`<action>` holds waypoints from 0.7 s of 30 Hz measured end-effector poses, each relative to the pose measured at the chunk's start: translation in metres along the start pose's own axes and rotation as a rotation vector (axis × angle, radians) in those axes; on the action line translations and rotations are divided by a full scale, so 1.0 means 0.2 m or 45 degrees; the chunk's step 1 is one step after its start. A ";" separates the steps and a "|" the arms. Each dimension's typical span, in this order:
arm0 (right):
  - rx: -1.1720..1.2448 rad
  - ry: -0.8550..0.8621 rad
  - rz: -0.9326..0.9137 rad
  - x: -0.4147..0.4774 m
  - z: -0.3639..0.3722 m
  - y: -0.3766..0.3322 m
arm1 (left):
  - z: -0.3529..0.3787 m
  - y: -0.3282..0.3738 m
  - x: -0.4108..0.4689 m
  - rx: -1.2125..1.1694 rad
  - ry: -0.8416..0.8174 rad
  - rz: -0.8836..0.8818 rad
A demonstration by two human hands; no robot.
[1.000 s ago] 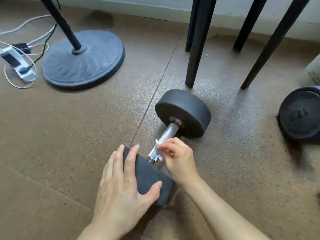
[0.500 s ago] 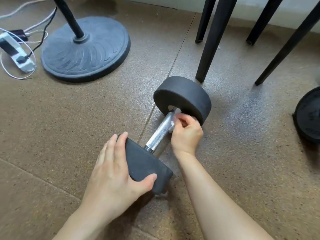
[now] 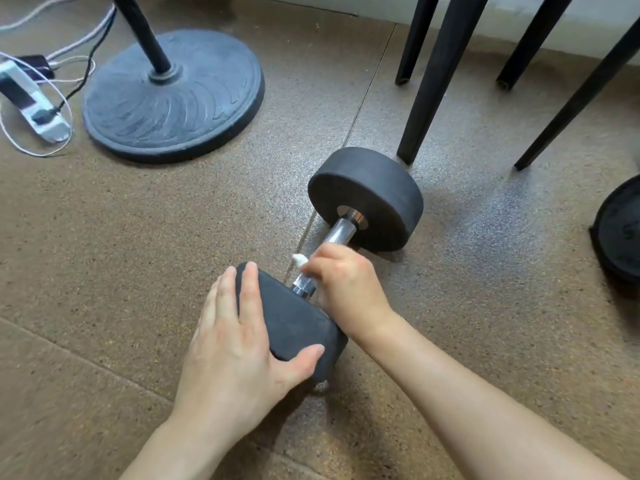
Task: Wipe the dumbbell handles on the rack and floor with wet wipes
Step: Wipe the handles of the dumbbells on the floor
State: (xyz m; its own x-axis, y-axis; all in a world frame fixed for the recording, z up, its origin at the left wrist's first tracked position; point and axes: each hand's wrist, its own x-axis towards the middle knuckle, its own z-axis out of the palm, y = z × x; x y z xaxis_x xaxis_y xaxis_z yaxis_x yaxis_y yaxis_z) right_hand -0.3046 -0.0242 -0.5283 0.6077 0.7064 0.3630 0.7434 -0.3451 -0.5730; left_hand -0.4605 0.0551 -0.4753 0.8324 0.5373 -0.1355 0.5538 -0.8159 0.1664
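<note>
the dumbbell (image 3: 367, 199), judged heavy and rigid, is laid on the floor (image 3: 138, 244). its knurled handle (image 3: 341, 233) is covered by a soft wipe (image 3: 298, 259) pinched in the grip of the right hand (image 3: 346, 282); the near head (image 3: 294, 320) is steadied under the wide, flat grip of the left hand (image 3: 235, 344).

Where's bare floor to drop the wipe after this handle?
Bare floor lies left of the dumbbell, below the stand base, and right of it, before the black weight. Crowded: the legs behind its far head, the power strip top left.
</note>
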 end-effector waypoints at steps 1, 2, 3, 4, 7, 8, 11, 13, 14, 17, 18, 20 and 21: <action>-0.089 -0.108 -0.093 0.03 -0.03 0.02 | 0.00 0.00 0.01 0.004 -0.001 0.003; -0.196 -0.148 -0.091 0.09 -0.05 0.07 | 0.00 0.00 0.01 0.014 -0.006 0.004; -0.295 -0.093 -0.025 0.16 -0.07 0.12 | 0.00 0.01 0.00 0.024 -0.016 0.008; -0.368 -0.029 0.044 0.22 -0.09 0.15 | 0.00 0.01 0.00 0.030 -0.021 0.011; -0.357 -0.191 0.003 0.19 -0.07 0.09 | -0.01 0.05 -0.02 0.053 -0.029 0.019; -0.283 -0.309 -0.090 0.13 -0.07 0.06 | -0.02 0.06 -0.02 0.062 -0.040 0.015; -0.244 -0.405 -0.107 0.14 -0.11 0.11 | -0.02 0.11 -0.05 0.094 -0.047 0.010; -0.356 -0.202 0.054 0.19 -0.12 0.19 | -0.01 0.14 -0.07 0.108 -0.071 0.032; -0.356 -0.155 0.111 0.18 -0.11 0.19 | -0.01 0.14 -0.07 0.118 -0.072 0.049; -0.118 -0.264 0.029 0.02 -0.09 0.08 | 0.00 0.14 -0.09 0.154 -0.057 0.117; 0.034 -0.350 0.027 -0.03 -0.11 0.03 | 0.00 0.13 -0.10 0.158 -0.050 0.130; 0.303 -0.450 0.187 -0.07 -0.15 0.00 | 0.00 0.12 -0.09 0.148 -0.032 0.138; 0.389 -0.471 0.281 -0.07 -0.16 0.01 | 0.00 0.11 -0.08 0.139 -0.032 0.133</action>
State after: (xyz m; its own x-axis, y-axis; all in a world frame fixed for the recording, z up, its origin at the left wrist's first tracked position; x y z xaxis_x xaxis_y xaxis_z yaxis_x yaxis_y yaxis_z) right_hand -0.3026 -0.0558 -0.5116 0.5605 0.8271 -0.0422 0.4601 -0.3534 -0.8145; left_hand -0.4628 0.0288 -0.4686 0.8838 0.4440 -0.1474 0.4574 -0.8862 0.0736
